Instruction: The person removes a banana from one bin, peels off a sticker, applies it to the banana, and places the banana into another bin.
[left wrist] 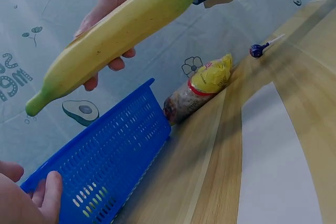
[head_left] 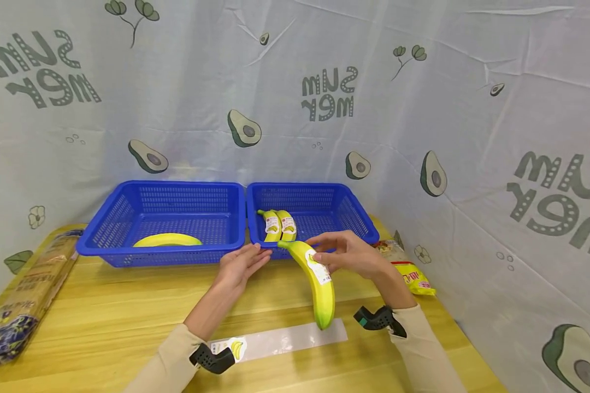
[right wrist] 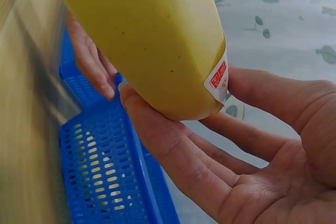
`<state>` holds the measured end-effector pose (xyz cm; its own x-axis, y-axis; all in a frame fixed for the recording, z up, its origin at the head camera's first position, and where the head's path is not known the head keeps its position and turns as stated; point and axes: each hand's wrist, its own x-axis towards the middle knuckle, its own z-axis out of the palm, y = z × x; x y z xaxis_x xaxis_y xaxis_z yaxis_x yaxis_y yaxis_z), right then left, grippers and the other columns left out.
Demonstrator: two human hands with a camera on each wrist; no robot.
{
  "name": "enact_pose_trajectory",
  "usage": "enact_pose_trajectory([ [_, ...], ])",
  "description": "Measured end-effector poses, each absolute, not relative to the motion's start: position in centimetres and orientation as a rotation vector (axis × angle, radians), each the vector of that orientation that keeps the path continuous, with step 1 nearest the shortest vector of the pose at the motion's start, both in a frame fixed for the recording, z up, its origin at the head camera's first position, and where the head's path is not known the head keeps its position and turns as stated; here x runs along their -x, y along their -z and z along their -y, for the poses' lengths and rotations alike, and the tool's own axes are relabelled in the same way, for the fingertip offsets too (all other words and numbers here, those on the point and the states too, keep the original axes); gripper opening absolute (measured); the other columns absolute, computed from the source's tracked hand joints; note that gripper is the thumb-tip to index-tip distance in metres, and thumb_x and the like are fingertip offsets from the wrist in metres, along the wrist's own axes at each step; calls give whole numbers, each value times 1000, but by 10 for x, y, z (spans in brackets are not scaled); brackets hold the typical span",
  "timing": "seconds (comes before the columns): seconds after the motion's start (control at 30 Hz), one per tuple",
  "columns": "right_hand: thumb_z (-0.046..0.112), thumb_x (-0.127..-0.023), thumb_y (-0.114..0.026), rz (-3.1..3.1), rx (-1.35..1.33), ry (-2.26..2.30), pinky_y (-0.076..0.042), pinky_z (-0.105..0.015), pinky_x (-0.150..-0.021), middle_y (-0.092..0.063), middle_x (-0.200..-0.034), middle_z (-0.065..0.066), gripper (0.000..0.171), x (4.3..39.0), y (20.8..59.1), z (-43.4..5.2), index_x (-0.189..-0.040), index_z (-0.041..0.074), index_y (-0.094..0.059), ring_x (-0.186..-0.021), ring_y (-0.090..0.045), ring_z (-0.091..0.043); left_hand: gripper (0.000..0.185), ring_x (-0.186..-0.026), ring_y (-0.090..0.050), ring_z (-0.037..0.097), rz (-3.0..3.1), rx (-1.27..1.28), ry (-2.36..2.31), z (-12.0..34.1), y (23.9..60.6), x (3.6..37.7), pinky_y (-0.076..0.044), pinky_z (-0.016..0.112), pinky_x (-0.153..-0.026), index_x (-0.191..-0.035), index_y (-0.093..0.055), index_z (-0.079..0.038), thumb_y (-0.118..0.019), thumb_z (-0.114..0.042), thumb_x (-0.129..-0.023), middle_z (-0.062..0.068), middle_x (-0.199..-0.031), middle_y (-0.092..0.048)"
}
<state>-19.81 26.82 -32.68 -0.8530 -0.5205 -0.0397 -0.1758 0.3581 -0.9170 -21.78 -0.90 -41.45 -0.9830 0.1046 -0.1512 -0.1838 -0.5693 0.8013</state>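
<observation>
My right hand (head_left: 346,254) holds a yellow banana (head_left: 319,289) with a white sticker, its green stem end pointing at the right blue basket (head_left: 295,186). The banana (right wrist: 152,40) rests across my right fingers (right wrist: 173,150), above the table, and it hangs slanted in the left wrist view (left wrist: 115,35). My left hand (head_left: 241,265) lies open just left of the stem tip, fingers (left wrist: 50,192) beside the basket's front rim (left wrist: 105,156). Two labelled bananas (head_left: 279,225) lie in that basket. The left basket (head_left: 172,184) holds one banana (head_left: 167,239).
An empty clear wrapper (head_left: 285,341) with a banana label lies on the wooden table near me. A snack packet (head_left: 408,270) sits right of the baskets, a long bread packet (head_left: 24,295) at the left edge. A printed cloth backs the table.
</observation>
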Motion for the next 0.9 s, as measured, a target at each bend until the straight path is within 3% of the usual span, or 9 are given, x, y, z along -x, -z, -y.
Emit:
enact_pose_trajectory([
  [0.23, 13, -104, -72, -2332, 591, 1490, -67, -42, -79, -72, -121, -19, 48, 210, 315, -263, -147, -5, -60, -94, -75, -20, 43, -90, -78, 19, -1301, 213, -2689, 7, 415, 222, -61, 34, -98, -146, -45, 22, -56, 6, -108, 27, -116, -70],
  [0.47, 13, -106, -70, -2389, 643, 1445, -67, -41, -78, -74, -122, -18, 47, 225, 303, -262, -148, -5, -59, -93, -77, -19, 7, -80, -78, 22, -1210, 302, -2772, 8, 418, 230, -65, 38, -88, -112, -60, 9, -60, 8, -105, 15, -89, -73],
  [0.73, 15, -106, -71, -2429, 602, 1424, -67, -43, -81, -76, -121, -15, 48, 244, 288, -262, -149, -2, -59, -94, -77, -22, 16, -87, -78, 26, -1177, 319, -2752, 6, 419, 234, -64, 40, -92, -118, -54, 7, -62, 8, -104, 20, -109, -66],
  [0.9, 16, -107, -71, -2457, 572, 1425, -67, -42, -80, -75, -121, -17, 48, 258, 280, -258, -150, -1, -59, -95, -76, -22, 13, -87, -77, 24, -1164, 344, -2747, 7, 417, 235, -64, 40, -92, -115, -55, 8, -62, 11, -104, 19, -110, -63],
])
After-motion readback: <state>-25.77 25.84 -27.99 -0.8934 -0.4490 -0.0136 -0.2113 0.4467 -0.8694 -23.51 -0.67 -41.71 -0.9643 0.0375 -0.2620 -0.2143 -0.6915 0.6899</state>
